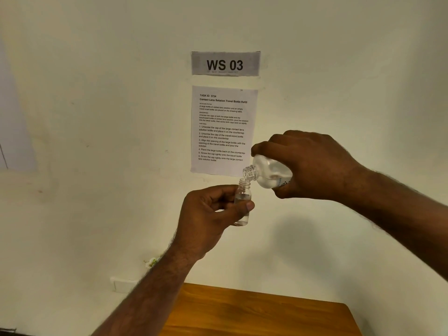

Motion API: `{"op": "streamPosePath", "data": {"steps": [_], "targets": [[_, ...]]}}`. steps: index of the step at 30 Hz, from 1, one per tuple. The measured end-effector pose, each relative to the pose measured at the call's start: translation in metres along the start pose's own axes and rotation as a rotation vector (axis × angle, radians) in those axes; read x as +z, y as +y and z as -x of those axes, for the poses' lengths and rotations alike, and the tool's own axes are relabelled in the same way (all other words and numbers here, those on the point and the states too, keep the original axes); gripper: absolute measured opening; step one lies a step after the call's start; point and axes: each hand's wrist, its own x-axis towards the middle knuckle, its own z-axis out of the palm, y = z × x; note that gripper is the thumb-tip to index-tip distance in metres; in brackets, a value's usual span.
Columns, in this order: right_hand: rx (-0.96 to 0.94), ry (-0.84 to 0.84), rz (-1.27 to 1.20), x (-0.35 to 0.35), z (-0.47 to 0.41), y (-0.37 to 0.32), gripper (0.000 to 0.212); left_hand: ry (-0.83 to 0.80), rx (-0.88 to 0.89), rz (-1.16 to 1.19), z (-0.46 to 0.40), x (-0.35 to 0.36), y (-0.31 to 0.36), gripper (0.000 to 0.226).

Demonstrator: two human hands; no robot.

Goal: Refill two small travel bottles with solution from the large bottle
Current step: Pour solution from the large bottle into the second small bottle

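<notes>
1. The left hand (213, 214) is closed around the small bottle (242, 204), thumb in front and fingers behind its body, holding it upright in the air, below the instruction sheet (224, 130) on the wall.
2. The right hand (310, 166) is wrapped over the large bottle (271, 174), which is tipped neck-down and leftward, just below the sheet's lower right corner.
3. The large bottle's open mouth sits just above the small bottle's open mouth, nearly touching; neither has a cap on.
4. The small bottle looks clear and stiff, and clear liquid already fills much of its body. It is likely light, and smooth enough to turn slippery if solution runs down its side, so a pinch around the middle of the body, clear of the neck, seems the safest hold.
5. The large bottle looks like translucent plastic, probably heavier and a little squeezable; gripping its wide body gives control of the tilt, but a hard squeeze could overshoot the narrow mouth.
6. The table (261, 311) lies well below the sheet, under both hands; a second small bottle is not in view.
</notes>
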Motion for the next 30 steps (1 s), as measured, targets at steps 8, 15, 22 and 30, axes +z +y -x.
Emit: {"op": "streamPosePath", "data": {"steps": [8, 15, 22, 30], "targets": [[0.006, -0.001, 0.013, -0.0018, 0.0015, -0.0008, 0.072, -0.001, 0.014, -0.024, 0.0020, -0.0001, -0.0008, 0.033], [0.019, -0.001, 0.014, -0.0025, 0.0038, -0.0018, 0.072, -0.008, 0.011, -0.022, 0.0028, 0.0000, -0.0015, 0.035], [0.020, -0.005, 0.023, -0.0021, 0.0059, -0.0010, 0.073, -0.010, 0.007, -0.022, 0.0028, 0.0021, -0.0022, 0.027], [0.033, -0.009, 0.019, -0.0019, 0.0097, -0.0011, 0.071, -0.001, 0.012, -0.025, 0.0039, 0.0049, -0.0017, 0.032]]}}
